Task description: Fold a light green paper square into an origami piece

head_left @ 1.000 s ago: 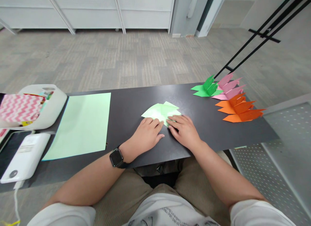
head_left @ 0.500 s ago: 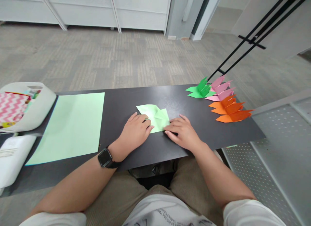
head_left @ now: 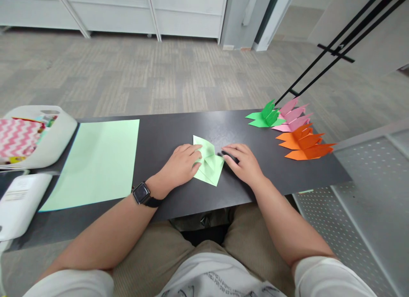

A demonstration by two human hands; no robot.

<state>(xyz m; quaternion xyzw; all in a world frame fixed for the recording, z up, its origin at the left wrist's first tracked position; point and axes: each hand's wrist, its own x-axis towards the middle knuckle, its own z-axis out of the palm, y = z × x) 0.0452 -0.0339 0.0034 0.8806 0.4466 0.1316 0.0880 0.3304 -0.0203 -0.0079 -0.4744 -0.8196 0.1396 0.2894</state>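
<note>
A small, partly folded sheet of light green paper (head_left: 209, 162) lies on the dark table in front of me, with creases and a raised flap near its middle. My left hand (head_left: 182, 164), with a black watch on the wrist, holds the paper by its left edge between thumb and fingers. Part of that edge is hidden beneath the fingers. On the other side, my right hand (head_left: 242, 161) has its thumb and fingers apart, the thumb tip close by the paper's right corner. Whether it touches the corner is hard to see.
Large light green sheets (head_left: 96, 160) lie to the left, beside a white basket (head_left: 60, 137) and a white device (head_left: 24, 205). Folded paper pieces in green (head_left: 266, 116), pink (head_left: 292, 116) and orange (head_left: 305, 143) stand at the table's right end.
The folded paper has turned on the table, so one corner now points toward me. My right hand has come off its lower right edge and opened; my left hand stays at the left edge.
</note>
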